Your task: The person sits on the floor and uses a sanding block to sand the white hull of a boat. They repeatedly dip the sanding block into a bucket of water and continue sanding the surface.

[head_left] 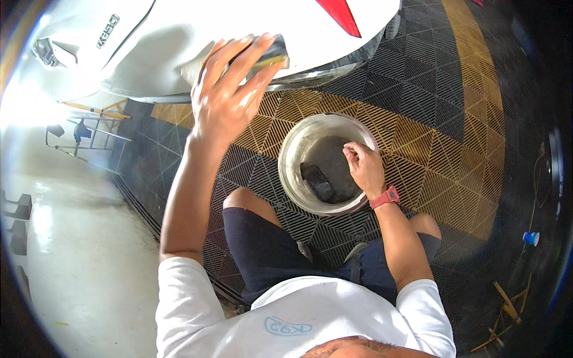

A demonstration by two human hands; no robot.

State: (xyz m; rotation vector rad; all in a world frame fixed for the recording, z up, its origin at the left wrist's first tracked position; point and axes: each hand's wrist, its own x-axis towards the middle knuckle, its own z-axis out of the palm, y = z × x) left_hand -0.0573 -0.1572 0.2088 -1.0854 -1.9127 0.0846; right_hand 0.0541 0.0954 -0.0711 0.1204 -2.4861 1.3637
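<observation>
My left hand reaches forward to the rear bumper of a white car. Its fingers are spread over a small dark sponge with a yellowish layer along one side, pressing it to the bumper. Part of the sponge is hidden under the fingers. A pale round bucket stands on the floor in front of my knees. Over its right side hangs my right hand, fingers curled in loosely, with nothing visible in them. A dark, rectangular piece lies in the murky bottom of the bucket.
Black and yellow slatted tiles cover the floor. A metal stand with yellow bars is at the far left beside a bright light. A blue cup and some thin sticks lie at the right. A red car light is above the bumper.
</observation>
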